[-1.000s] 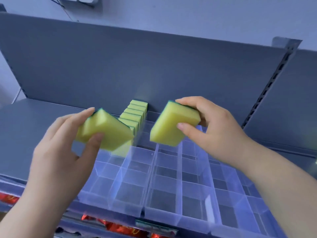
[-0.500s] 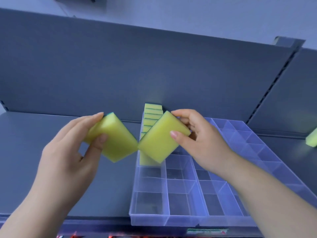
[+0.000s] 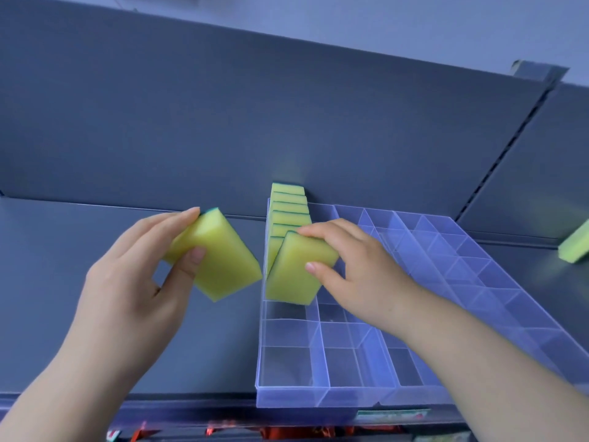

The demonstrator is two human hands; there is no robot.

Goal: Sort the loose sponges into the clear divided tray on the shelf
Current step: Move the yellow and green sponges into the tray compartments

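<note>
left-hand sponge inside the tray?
No, the left hand grips its sponge outside the tray, left of its wall and over the shelf.

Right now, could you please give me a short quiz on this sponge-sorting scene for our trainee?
1. True or false: the left sponge, gripped by the left hand, is already inside the clear tray.
2. The right hand holds the right sponge in which tray column? A) leftmost B) middle C) rightmost
3. Fill in: a loose sponge lies on the shelf at the view's far ___ edge.
Key: 1 false; 2 A; 3 right.
</note>
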